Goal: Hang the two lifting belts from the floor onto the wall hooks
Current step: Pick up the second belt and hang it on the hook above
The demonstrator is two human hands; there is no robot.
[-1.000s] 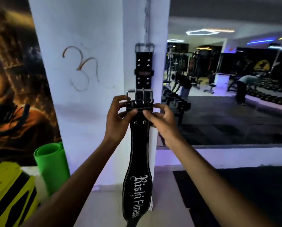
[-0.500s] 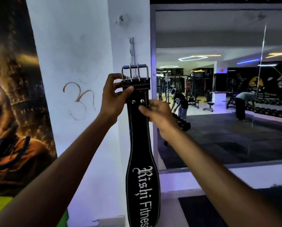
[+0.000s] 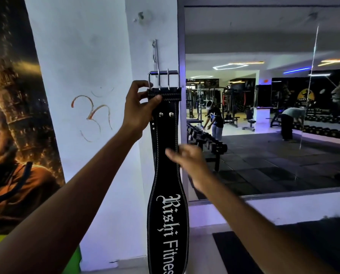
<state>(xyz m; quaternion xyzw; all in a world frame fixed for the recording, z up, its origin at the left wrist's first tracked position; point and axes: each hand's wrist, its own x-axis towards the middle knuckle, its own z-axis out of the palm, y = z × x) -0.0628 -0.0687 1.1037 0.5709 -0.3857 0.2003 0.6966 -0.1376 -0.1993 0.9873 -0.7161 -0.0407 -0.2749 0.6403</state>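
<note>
While the left hand (image 3: 138,107) pinches the lifting belt (image 3: 166,155) under its buckle (image 3: 163,80), the hook rail (image 3: 155,54) stands at twelve o'clock. The right hand (image 3: 187,159), blurred, hangs loose-fingered at the belt's four o'clock edge, gripping nothing.

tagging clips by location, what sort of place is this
Most likely a gym: a big wall mirror reflects a dumbbell rack and weight machines, and the left hand holds a lifting belt.

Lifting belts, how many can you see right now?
1. The black lifting belt hangs down the white pillar, its buckle at the metal hook rail, the left hand gripping its top. A second belt may be hidden behind it.
</note>
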